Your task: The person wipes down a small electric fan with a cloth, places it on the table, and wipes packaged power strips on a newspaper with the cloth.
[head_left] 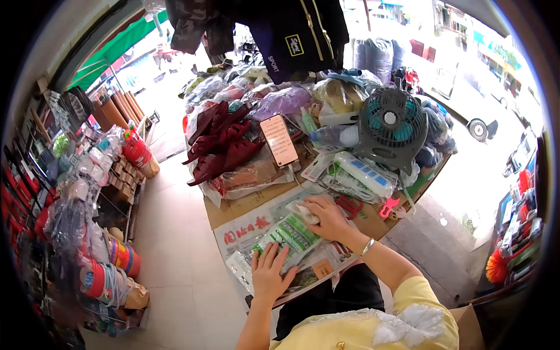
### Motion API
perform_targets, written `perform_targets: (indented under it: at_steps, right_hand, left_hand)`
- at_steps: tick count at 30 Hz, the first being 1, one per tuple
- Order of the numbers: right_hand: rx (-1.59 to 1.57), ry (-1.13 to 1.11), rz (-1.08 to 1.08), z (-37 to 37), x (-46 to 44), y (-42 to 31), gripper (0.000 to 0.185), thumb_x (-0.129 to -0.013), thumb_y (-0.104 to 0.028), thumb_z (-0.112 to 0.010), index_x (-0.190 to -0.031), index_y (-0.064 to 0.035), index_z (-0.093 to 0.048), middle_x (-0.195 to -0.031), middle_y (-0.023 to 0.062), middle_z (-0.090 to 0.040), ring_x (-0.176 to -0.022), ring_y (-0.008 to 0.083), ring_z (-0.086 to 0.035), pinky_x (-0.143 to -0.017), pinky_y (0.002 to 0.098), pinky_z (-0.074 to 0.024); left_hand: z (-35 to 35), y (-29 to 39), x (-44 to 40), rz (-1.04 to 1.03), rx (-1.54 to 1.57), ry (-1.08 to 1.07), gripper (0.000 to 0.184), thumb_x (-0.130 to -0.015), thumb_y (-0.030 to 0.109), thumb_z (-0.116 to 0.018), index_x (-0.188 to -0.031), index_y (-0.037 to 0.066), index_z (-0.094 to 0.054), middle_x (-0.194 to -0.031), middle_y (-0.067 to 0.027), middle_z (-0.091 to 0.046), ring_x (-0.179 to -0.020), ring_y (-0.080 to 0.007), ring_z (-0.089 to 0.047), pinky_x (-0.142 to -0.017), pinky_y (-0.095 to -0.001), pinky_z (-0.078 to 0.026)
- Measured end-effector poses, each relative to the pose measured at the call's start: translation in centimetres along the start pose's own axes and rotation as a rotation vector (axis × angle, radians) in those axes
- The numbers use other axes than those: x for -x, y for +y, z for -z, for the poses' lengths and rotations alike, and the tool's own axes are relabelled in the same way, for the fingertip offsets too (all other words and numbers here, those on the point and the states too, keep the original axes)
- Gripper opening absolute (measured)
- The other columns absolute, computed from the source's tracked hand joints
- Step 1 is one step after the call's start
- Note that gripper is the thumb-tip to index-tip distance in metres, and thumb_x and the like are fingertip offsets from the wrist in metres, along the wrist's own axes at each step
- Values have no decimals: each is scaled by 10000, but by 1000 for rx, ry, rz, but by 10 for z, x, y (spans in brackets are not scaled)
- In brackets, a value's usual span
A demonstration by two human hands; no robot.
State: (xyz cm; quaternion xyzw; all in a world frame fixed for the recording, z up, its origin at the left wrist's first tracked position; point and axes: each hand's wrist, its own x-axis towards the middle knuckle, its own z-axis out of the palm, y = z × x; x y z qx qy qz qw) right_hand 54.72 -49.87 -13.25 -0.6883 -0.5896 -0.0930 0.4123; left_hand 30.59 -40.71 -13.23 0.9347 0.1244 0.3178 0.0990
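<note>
My left hand (269, 272) lies flat with fingers spread on the lower left end of a clear plastic packet with green print (296, 234). My right hand (328, 218) is closed on a crumpled white cloth or tissue (304, 211), pressed at the packet's upper right end. What the packet contains is not clear. Beneath it lies a newspaper (239, 224) with large red characters, spread over cardboard at the table's near edge. Red-handled scissors (349, 206) rest just beyond my right hand.
Behind the newspaper stand a phone with text (279, 140), dark red slippers (219, 143), a packaged power strip (366, 175), a water bottle (335, 136) and a grey fan (389, 125). Bagged goods are heaped farther back. Black garments (291, 38) hang overhead. Crowded shelves (81, 192) line the left.
</note>
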Motion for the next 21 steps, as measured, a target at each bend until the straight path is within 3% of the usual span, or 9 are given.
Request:
perform_targets:
  at_steps: [9, 16, 18, 21]
  right_hand:
    - [42, -2, 12, 0, -3, -1, 486, -768, -117, -748, -1228, -43, -610, -1253, 150, -576, -1140, 365, -541, -992, 440, -445]
    - [31, 1, 18, -2, -4, 1, 481, -769, -114, -744, -1227, -45, -611, -1242, 156, -578, -1140, 367, -543, -996, 443, -440]
    - [23, -20, -10, -2, -5, 0, 477, -777, -172, -741, -1227, -83, -608, -1261, 129, -571, -1150, 350, -533, -1004, 461, -417]
    - [22, -40, -17, -2, -8, -3, 489, -769, -119, -742, -1239, -67, -616, -1267, 163, -573, -1157, 359, -542, -1016, 447, -426]
  left_hand:
    - [0, -3, 1, 18, 44, 2, 550, -757, 319, -765, -1245, 103, -630, -1300, -158, -604, -1246, -333, -538, -1088, -531, -321]
    - [1, -5, 0, 16, 80, -10, 587, -718, 287, -786, -1249, 94, -630, -1318, -165, -594, -1261, -344, -525, -1088, -535, -322]
    - [3, -4, 0, 22, 81, -23, 594, -714, 284, -788, -1253, 94, -628, -1323, -167, -591, -1262, -345, -525, -1089, -535, -321]
    - [4, -4, 1, 24, 75, -22, 600, -712, 280, -789, -1260, 99, -626, -1332, -174, -584, -1266, -348, -522, -1096, -533, -313]
